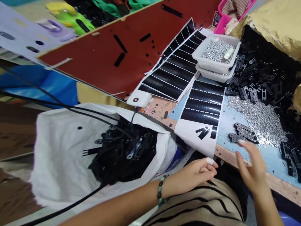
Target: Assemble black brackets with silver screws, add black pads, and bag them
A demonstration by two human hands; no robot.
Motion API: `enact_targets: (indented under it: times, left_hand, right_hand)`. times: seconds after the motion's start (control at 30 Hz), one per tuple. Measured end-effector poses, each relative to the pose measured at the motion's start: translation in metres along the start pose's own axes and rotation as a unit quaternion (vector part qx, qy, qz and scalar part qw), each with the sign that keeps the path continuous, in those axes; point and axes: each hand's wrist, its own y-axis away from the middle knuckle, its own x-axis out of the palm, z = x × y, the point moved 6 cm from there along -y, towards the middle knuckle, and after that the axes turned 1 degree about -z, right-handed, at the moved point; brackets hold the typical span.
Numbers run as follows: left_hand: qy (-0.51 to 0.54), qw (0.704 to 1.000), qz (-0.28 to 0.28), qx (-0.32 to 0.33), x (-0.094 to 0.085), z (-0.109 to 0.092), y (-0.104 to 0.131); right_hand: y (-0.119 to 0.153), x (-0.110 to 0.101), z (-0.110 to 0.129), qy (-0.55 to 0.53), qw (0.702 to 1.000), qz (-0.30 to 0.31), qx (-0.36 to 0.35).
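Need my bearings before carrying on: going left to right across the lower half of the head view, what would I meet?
White sack → left hand → right hand → black parts near the right edge.

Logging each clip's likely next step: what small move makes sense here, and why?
Perhaps pinch one of the grouped dark pieces with the right hand: its thumb and index finger are spread, the index tip close to the group, whereas the left hand is farther away.
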Motion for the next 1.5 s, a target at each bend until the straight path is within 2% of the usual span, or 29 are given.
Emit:
enact_targets:
  times: [0.07,0.13,0.17,0.23,0.3,0.37,0.5,0.63,0.73,0.87,1.03,1.17,1.27,1.33,1.4,1.43,1.5]
  left_hand:
    - [0.124,0.983,-0.124,-0.048,-0.016,0.031,0.007]
    - [0.221,0.942,-0.248,-0.045,-0.034,0.051,0.008]
    - [0.260,0.920,-0.291,-0.031,-0.041,0.057,0.007]
    - [0.322,0.889,-0.325,0.000,-0.052,0.063,0.000]
    - [0.357,0.878,-0.317,0.011,-0.058,0.065,-0.009]
    - [0.355,0.884,-0.303,-0.001,-0.061,0.068,-0.015]
    - [0.224,0.926,-0.303,-0.033,-0.065,0.074,-0.015]
    - [0.105,0.945,-0.309,-0.006,-0.065,0.066,-0.011]
    - [0.069,0.948,-0.309,0.035,-0.065,0.055,-0.011]
    - [-0.011,0.950,-0.304,0.072,-0.072,0.039,-0.014]
    - [-0.099,0.949,-0.290,0.079,-0.080,0.024,-0.018]
    - [-0.118,0.942,-0.309,0.062,-0.080,0.026,-0.019]
    - [-0.097,0.939,-0.329,0.020,-0.077,0.038,-0.008]
    - [-0.077,0.950,-0.300,-0.035,-0.070,0.048,0.006]
    - [-0.047,0.969,-0.227,-0.084,-0.057,0.052,0.021]
    - [-0.019,0.979,-0.185,-0.088,-0.050,0.050,0.027]
    - [0.069,0.987,-0.138,-0.042,-0.040,0.033,0.032]
  right_hand:
    - [-0.013,0.037,0.001,-0.005,0.998,0.058,-0.025]
    - [-0.023,0.072,-0.001,0.012,0.994,0.103,-0.035]
    - [-0.026,0.086,-0.003,0.031,0.992,0.118,-0.034]
    - [-0.028,0.106,-0.006,0.075,0.987,0.137,-0.034]
    - [-0.024,0.117,-0.008,0.109,0.981,0.157,-0.039]
    - [-0.018,0.122,-0.008,0.124,0.976,0.172,-0.046]
    - [-0.011,0.120,-0.007,0.124,0.972,0.187,-0.063]
    - [-0.014,0.114,-0.008,0.109,0.972,0.203,-0.056]
    - [-0.023,0.111,-0.005,0.083,0.972,0.217,-0.044]
    - [-0.035,0.113,0.008,0.076,0.968,0.228,-0.070]
    - [-0.049,0.122,0.016,0.107,0.961,0.238,-0.090]
    - [-0.058,0.129,0.012,0.049,0.964,0.249,-0.075]
    - [-0.066,0.128,-0.001,-0.043,0.976,0.215,-0.010]
    - [-0.069,0.124,-0.010,-0.067,0.981,0.180,0.025]
    - [-0.069,0.117,-0.011,-0.051,0.986,0.159,0.016]
    - [-0.068,0.113,-0.008,-0.036,0.988,0.150,-0.006]
    - [-0.065,0.104,0.004,-0.002,0.989,0.128,-0.070]
